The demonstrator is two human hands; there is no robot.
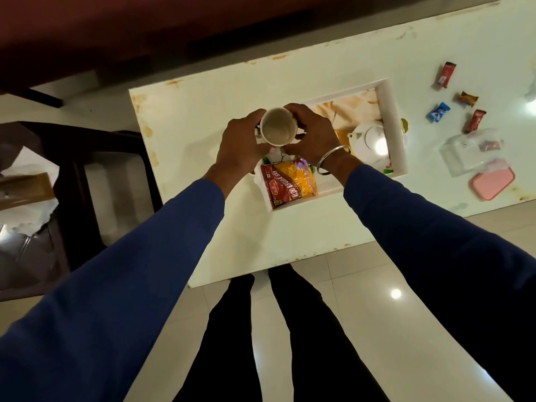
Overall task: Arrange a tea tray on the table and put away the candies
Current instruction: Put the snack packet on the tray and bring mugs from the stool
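A white cup (278, 127) is held upright between both hands above the left end of the white tray (393, 123). My left hand (240, 146) curls round its left side and my right hand (311, 134) grips its right side. In the tray lie a red and yellow snack packet (290, 181) and a white teapot (371, 140). Several wrapped candies lie loose on the table to the right: a red one (445, 74), a brown one (467, 99), a blue one (437, 112) and another red one (474, 121).
The tray sits on a white table (203, 111) with stained edges. A clear plastic container (461, 153) and its pink lid (491, 182) lie at the right. A dark chair (87, 181) stands left of the table. My legs are over the tiled floor below.
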